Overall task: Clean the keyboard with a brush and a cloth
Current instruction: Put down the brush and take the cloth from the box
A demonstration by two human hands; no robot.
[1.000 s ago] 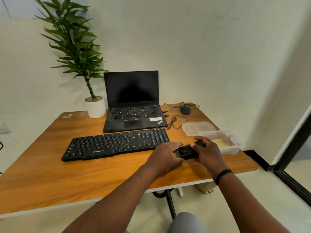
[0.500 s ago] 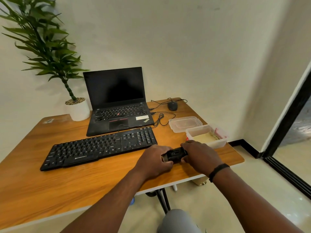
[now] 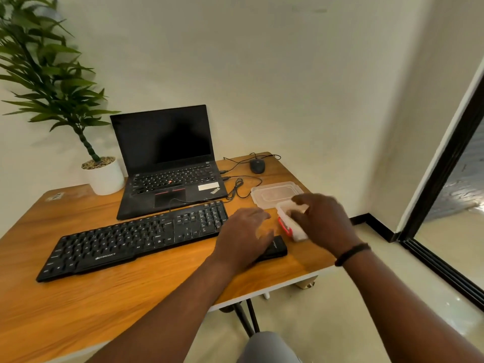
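Note:
A black full-size keyboard lies across the wooden desk in front of the laptop. A small black device lies on the desk just right of the keyboard. My left hand hovers over its left part with fingers spread and relaxed, holding nothing. My right hand reaches over a clear plastic box with a red clip, fingers bent above its opening; the hand is blurred and I cannot see anything in it. No brush or cloth shows.
An open black laptop stands behind the keyboard, a potted plant to its left. A clear lid, a black mouse and cables lie at the back right. The desk's right edge is close to the box.
Both hands let go of the black device, which now lies on the desk. My right hand moved to the plastic box; my left hand lifted and opened. The view shifted right.

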